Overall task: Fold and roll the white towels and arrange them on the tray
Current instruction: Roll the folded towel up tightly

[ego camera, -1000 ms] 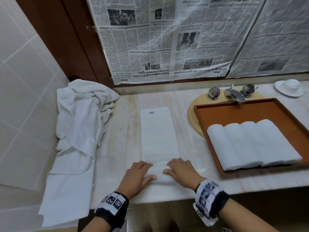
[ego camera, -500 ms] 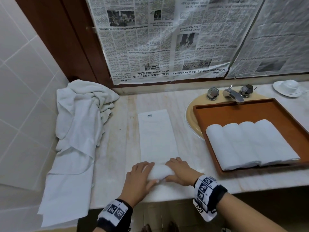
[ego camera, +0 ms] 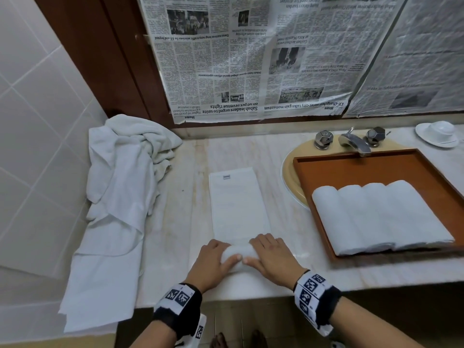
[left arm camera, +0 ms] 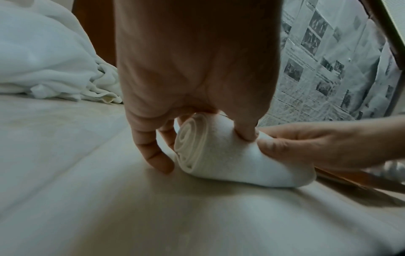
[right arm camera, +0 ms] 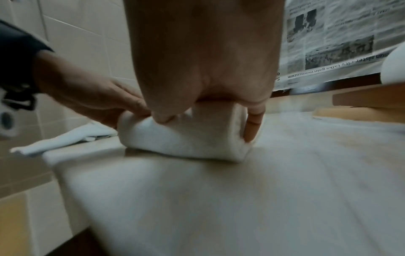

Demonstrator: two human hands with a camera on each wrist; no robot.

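Note:
A folded white towel lies as a long strip on the marble counter, its near end wound into a roll. My left hand grips the roll's left end, fingers curled over it and thumb pressing on top. My right hand grips the right end the same way. The two thumbs almost meet on the roll. To the right, a brown wooden tray over the sink holds several rolled white towels side by side.
A heap of unfolded white towels drapes over the counter's left end by the tiled wall. Taps and a spout stand behind the tray, a white dish at far right. Newspaper covers the mirror.
The roll has grown and travelled a little away from the counter's front edge, both hands moving with it. The flat part of the strip is shorter.

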